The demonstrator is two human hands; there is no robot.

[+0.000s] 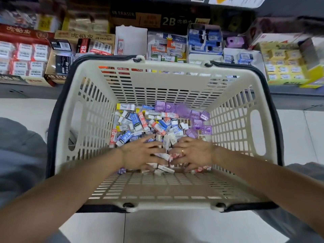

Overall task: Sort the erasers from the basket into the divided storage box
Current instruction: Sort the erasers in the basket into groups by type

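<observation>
Cream plastic, slotted on all four walls, the one basket [233,130] sits on a pale tiled floor [175,228] with dark handles folded down. Its bottom holds a loose heap of small erasers [140,121], too many to count: white blocks in blue, red or yellow paper sleeves. About eight clear purple cubes [198,114] lie at the far right. Two hands reach in: left hand [140,153] and right hand [192,153] lie spread, fingers down among the near erasers; whether either grasps one, I cannot tell. Shelved eraser boxes [168,48] stand beyond.
</observation>
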